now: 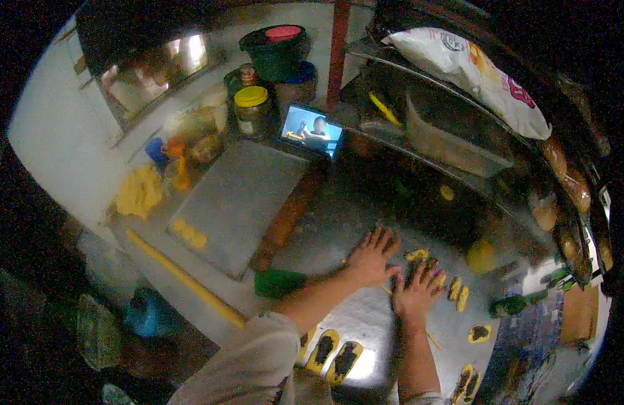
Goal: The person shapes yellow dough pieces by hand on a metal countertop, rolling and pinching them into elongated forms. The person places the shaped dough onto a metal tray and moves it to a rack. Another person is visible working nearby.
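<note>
My left hand (370,260) lies palm down over the metal worktop (322,223), its fingers spread. Close beside it, my right hand (416,296) is also palm down with fingers apart. Whether dough lies under the palms is hidden. A small folded yellow dough piece (417,254) sits beyond my right fingertips, and two more dough pieces (459,293) lie to the right. A thin dough strip (434,340) shows beside my right forearm. Nearer my body are flattened dough ovals (346,360) topped with dark filling. Another filled dough piece (479,333) and a pair of them (465,383) lie at right.
A grey tray (241,197) at left holds several yellow dough pieces (189,233). Behind it stand a lit screen (312,130), a jar with a yellow lid (251,109) and a dark bucket (274,55). A white printed bag (469,76) rests on the shelf (423,142).
</note>
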`<state>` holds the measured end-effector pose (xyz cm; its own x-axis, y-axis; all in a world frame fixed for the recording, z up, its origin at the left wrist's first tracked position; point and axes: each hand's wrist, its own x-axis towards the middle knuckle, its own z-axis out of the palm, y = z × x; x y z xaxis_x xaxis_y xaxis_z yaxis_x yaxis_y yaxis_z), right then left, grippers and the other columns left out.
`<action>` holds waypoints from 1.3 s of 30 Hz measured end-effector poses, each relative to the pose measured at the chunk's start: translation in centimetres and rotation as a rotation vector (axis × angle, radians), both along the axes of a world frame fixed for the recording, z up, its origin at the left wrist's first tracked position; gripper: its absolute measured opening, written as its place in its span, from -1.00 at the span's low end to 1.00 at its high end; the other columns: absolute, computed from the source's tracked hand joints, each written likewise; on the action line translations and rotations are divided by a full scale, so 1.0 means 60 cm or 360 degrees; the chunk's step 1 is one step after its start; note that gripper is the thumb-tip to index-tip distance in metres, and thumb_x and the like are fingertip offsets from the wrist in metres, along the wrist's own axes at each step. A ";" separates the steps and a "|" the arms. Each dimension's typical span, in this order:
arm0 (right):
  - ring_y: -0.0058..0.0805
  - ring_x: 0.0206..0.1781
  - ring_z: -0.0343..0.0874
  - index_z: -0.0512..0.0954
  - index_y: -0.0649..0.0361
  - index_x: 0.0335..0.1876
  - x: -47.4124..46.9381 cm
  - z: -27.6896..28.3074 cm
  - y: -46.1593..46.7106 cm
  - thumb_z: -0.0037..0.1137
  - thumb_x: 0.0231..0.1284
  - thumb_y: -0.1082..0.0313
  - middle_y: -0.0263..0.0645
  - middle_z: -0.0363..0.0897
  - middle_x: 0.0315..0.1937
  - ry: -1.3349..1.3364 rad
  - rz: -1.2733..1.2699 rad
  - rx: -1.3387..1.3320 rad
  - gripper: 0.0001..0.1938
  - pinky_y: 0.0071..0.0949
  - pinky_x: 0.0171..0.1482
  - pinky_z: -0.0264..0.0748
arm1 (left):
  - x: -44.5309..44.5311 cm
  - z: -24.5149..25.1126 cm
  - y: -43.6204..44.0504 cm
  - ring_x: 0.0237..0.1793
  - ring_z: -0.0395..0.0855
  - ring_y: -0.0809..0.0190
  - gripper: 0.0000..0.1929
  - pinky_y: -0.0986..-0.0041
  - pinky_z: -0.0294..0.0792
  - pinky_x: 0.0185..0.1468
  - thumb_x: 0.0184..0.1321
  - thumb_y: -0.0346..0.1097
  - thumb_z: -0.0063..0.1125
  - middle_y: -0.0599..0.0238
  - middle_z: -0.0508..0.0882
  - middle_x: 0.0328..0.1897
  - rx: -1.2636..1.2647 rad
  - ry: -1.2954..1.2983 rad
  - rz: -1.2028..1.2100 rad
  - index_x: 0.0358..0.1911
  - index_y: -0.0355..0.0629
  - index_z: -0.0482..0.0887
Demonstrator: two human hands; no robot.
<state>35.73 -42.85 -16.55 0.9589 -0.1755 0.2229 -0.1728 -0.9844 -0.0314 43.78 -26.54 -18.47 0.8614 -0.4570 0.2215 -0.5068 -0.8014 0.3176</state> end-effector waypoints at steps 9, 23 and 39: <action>0.29 0.72 -0.14 0.15 0.15 0.68 -0.195 0.040 0.044 -0.23 0.47 -0.40 0.11 0.03 0.69 0.0419 0.0455 0.0161 -0.11 0.59 0.55 -0.41 | -0.184 0.028 0.110 0.74 -0.08 -0.21 -0.20 -0.25 -0.25 0.69 0.49 0.32 -0.15 0.09 0.10 0.77 0.0405 0.0121 -0.0590 0.63 -0.02 0.22; 0.36 0.74 -0.36 0.11 0.07 0.71 -0.131 0.015 0.036 -0.27 0.51 -0.35 0.23 -0.18 0.72 0.0364 0.0181 0.0207 -0.16 0.62 0.53 -0.47 | -0.174 0.037 0.091 0.75 -0.18 -0.24 -0.21 -0.37 -0.40 0.65 0.49 0.34 -0.19 0.01 0.03 0.79 0.0271 0.0112 -0.0240 0.63 0.01 0.26; 0.26 0.74 -0.20 0.09 0.19 0.69 -0.163 0.006 0.014 -0.15 0.45 -0.36 0.12 -0.07 0.71 0.0368 0.0536 0.0090 -0.08 0.56 0.57 -0.40 | -0.200 0.044 0.114 0.76 -0.14 -0.12 -0.12 -0.33 -0.30 0.67 0.50 0.41 -0.31 0.08 0.10 0.77 0.0433 0.0181 -0.0510 0.66 -0.12 0.12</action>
<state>25.95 -41.99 -16.19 0.9885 0.1508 -0.0065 0.1497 -0.9850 -0.0855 31.79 -19.71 -15.86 0.6784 -0.7340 -0.0324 -0.7177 -0.6714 0.1848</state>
